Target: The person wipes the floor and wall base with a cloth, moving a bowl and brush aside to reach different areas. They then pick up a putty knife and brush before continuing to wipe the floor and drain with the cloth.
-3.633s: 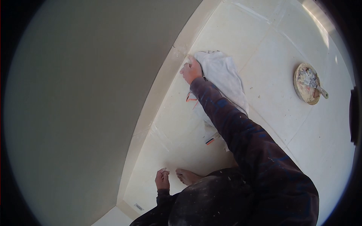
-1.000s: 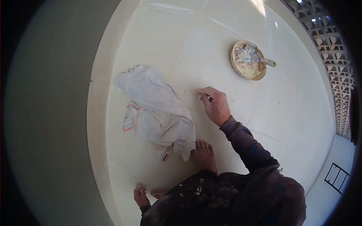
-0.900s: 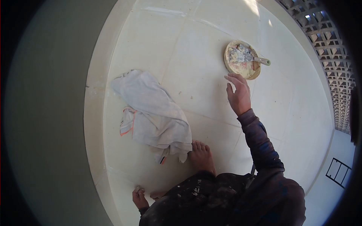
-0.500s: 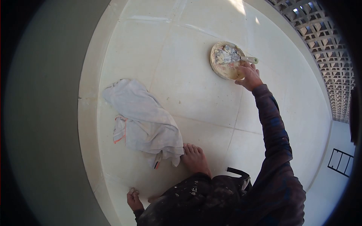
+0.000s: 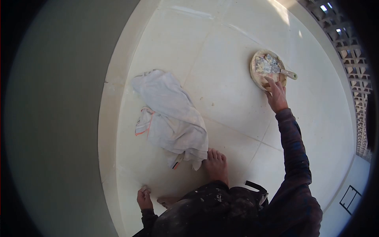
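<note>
My right hand is at the near rim of a shallow round tub, gripping it with fingers over the edge and the thumb outside. Across the tub lies a putty knife, its blade caked with pale filler and its handle sticking out past the right rim. At the lower left, my left hand is closed low near the floor, its fingertips whitish; what it holds, if anything, is too small to make out. A crumpled light-grey cloth with an orange-edged part lies on the floor between the hands.
Pale floor tiles with a few crumbs surround my bare foot. A raised pale ledge and a grey wall run along the left. Perforated blockwork lines the right, and a black strap end shows beside my leg.
The view has turned, shifting the scene mostly rightward. My right hand's fingers have closed in over the tub's rim. The tub, putty knife and cloth keep their places on the floor.
</note>
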Demonstrator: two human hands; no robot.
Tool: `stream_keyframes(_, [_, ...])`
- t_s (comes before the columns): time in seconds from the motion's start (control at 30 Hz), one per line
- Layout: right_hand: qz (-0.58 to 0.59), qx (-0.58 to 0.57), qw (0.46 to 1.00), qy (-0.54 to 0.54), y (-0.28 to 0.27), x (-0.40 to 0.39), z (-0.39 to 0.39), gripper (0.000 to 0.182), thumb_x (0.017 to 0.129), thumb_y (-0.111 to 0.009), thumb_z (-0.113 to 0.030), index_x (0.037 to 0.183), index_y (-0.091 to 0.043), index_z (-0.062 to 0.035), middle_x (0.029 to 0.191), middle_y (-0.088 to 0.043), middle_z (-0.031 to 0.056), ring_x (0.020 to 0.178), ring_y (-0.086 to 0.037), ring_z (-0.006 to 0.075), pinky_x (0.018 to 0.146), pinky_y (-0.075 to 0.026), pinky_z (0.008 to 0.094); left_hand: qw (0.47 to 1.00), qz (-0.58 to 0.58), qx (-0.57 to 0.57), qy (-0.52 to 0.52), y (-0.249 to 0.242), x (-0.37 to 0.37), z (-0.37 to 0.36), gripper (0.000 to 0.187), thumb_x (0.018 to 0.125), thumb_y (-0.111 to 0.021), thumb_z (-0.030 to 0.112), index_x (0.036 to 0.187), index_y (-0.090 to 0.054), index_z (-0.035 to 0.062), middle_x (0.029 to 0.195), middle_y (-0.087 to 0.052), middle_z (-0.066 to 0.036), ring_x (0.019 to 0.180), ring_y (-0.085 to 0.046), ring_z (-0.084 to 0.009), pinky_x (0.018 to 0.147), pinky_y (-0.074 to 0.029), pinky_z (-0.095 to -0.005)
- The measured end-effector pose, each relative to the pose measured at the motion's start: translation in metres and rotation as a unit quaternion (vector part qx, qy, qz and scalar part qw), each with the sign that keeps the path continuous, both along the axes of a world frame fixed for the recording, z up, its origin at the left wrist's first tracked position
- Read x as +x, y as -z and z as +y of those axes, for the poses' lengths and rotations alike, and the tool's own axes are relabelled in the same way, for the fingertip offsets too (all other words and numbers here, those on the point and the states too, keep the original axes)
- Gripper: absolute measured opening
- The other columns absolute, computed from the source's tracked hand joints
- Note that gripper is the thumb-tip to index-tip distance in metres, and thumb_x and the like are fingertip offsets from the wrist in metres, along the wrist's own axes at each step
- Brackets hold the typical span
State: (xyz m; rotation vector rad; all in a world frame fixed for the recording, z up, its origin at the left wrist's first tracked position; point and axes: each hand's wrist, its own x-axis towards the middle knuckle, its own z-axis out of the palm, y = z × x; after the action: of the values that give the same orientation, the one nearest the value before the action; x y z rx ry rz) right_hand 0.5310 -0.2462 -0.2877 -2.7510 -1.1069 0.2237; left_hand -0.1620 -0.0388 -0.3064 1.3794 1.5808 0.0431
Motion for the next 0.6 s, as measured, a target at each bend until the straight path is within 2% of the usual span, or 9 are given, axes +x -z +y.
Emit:
stream_keyframes(0.13, [-0.011,-0.017,0.998,0.066,-0.008,-0.014,0.017,0.084,0.076,-0.069,0.008,0.15,-0.036,-0.0155,0.122,-0.054,0.0055,0.12,-0.05,0.0292,0.097,-0.037,0.046,1.0,0.002,0.018,-0.014,-0.023,0.019,-0.002,0.025,0.098,-0.057,0.013,0.118,-0.06,-0.0006,0.102,-0.07,-0.011,0.095,-0.068,-0.0185,0.085,-0.053,-0.0315])
stream_keyframes(0.17, [-0.06,0.077,0.994,0.046,-0.01,-0.02,0.03,0.077,0.075,-0.066,0.009,0.145,-0.042,-0.011,0.113,-0.057,0.0042,0.104,-0.055,0.0203,0.089,-0.041,0.0399,1.0,0.009,0.024,-0.014,-0.025,0.018,-0.003,0.025,0.098,-0.057,0.013,0.118,-0.06,-0.0008,0.102,-0.07,-0.011,0.095,-0.068,-0.0185,0.085,-0.054,-0.0314])
stream_keyframes(0.2, [-0.053,0.084,0.994,0.039,-0.012,-0.029,0.051,0.077,0.075,-0.066,0.009,0.145,-0.042,-0.011,0.113,-0.057,0.0042,0.104,-0.055,0.0203,0.089,-0.041,0.0399,1.0,0.013,0.026,-0.008,-0.026,0.019,-0.004,0.025,0.098,-0.057,0.013,0.118,-0.06,-0.001,0.102,-0.07,-0.011,0.095,-0.068,-0.0185,0.085,-0.054,-0.0313])
stream_keyframes(0.23, [0.104,0.229,0.964,0.082,-0.019,-0.05,0.078,0.072,0.078,-0.064,0.008,0.144,-0.042,-0.0086,0.111,-0.059,0.0042,0.097,-0.055,0.0162,0.086,-0.043,0.0339,0.999,0.018,0.028,-0.012,-0.027,0.019,-0.006,0.025,0.098,-0.057,0.013,0.118,-0.06,-0.001,0.102,-0.07,-0.011,0.095,-0.068,-0.0185,0.085,-0.054,-0.0313])
stream_keyframes(0.33, [0.502,0.482,0.711,0.101,-0.039,-0.13,0.182,0.056,0.087,-0.059,0.004,0.141,-0.044,-0.0019,0.11,-0.064,0.0061,0.083,-0.052,0.0068,0.076,-0.044,0.0196,0.999,0.013,0.009,-0.033,-0.025,0.021,-0.01,0.025,0.098,-0.057,0.013,0.118,-0.06,-0.0012,0.102,-0.07,-0.011,0.095,-0.068,-0.0183,0.085,-0.054,-0.0316])
stream_keyframes(0.43, [0.778,0.476,0.394,0.111,-0.041,-0.19,0.26,0.049,0.089,-0.057,0.003,0.137,-0.045,-0.0048,0.125,-0.061,0.0126,0.094,-0.056,0.0129,0.083,-0.045,0.0288,0.999,0.002,0.022,-0.036,-0.027,0.015,-0.012,0.025,0.098,-0.056,0.012,0.118,-0.06,-0.0011,0.102,-0.07,-0.011,0.095,-0.068,-0.0183,0.085,-0.054,-0.0314])
stream_keyframes(0.47, [0.782,0.473,0.391,0.111,-0.041,-0.203,0.277,0.049,0.089,-0.057,0.003,0.137,-0.045,-0.0048,0.125,-0.061,0.0126,0.094,-0.056,0.0129,0.083,-0.045,0.0288,0.999,0.004,0.026,-0.048,-0.029,0.014,-0.013,0.024,0.098,-0.056,0.012,0.118,-0.06,-0.001,0.102,-0.07,-0.011,0.095,-0.068,-0.0182,0.085,-0.054,-0.0315])
stream_keyframes(0.53, [0.825,0.473,0.291,0.103,-0.038,-0.221,0.302,0.048,0.091,-0.055,0.001,0.137,-0.045,-0.0062,0.126,-0.06,0.0125,0.095,-0.056,0.0141,0.083,-0.044,0.03,0.997,0.004,0.03,-0.067,-0.032,0.012,-0.016,0.024,0.098,-0.056,0.011,0.118,-0.06,-0.0009,0.102,-0.07,-0.011,0.094,-0.068,-0.0182,0.085,-0.054,-0.0316])
stream_keyframes(0.6, [0.836,0.455,0.285,0.112,-0.034,-0.228,0.31,0.047,0.091,-0.054,0.001,0.136,-0.046,-0.0065,0.125,-0.061,0.0123,0.095,-0.056,0.0143,0.083,-0.044,0.03,0.996,0.026,0.017,-0.078,-0.036,0.01,-0.022,0.023,0.097,-0.056,0.01,0.118,-0.06,-0.0006,0.101,-0.07,-0.011,0.094,-0.068,-0.0185,0.085,-0.053,-0.0321])
